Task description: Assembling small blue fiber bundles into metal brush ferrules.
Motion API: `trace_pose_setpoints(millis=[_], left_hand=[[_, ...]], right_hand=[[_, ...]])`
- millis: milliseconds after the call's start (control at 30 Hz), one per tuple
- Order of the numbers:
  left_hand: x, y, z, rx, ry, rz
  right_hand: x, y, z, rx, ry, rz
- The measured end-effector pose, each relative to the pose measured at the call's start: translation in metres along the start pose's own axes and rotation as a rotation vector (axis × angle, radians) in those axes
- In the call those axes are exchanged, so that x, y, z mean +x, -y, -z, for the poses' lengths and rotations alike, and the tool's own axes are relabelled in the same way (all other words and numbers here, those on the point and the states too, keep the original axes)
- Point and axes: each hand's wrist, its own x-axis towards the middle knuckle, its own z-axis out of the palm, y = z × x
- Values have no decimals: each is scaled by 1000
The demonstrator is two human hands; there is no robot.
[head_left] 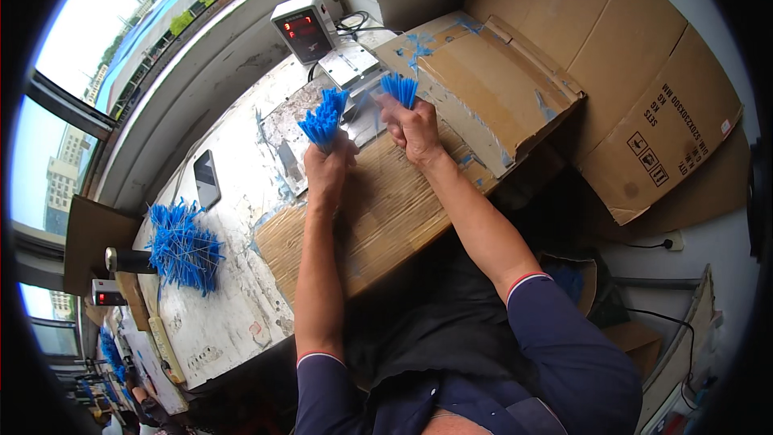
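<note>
My left hand (328, 167) is closed around a bundle of thin blue-ended strands (324, 117), with the blue ends fanning out above the fist. To its right, my right hand (415, 130) grips a smaller, tighter bundle of blue-ended strands (399, 89), held upright. What exactly the strands are cannot be made out. Both hands are above the near edge of a metal plate (369, 117) and a sheet of brown cardboard (378, 201). Just beyond them stands a small device (306, 28) with a red digital display, beside a light metal box (350, 64).
A large tangled pile of blue-ended strands (185, 247) lies on the worn white table (233, 306), near a phone (206, 178). A cardboard box (491, 80) bounds the right side, with a big carton (644, 113) behind. Windows run along the left.
</note>
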Motion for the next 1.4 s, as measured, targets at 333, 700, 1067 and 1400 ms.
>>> trace_pose_setpoints(millis=[333, 700, 1067, 1400], left_hand=[[-4, 4, -12, 253, 118, -103], [-18, -31, -24, 726, 10, -73], [-16, -1, -25, 1088, -84, -349], [-16, -10, -20, 1076, -127, -732]], right_hand=[[-2, 10, 5, 83, 190, 17], [13, -5, 15, 87, -147, 146], [11, -2, 16, 106, -171, 161], [4, 10, 14, -2, 7, 8]])
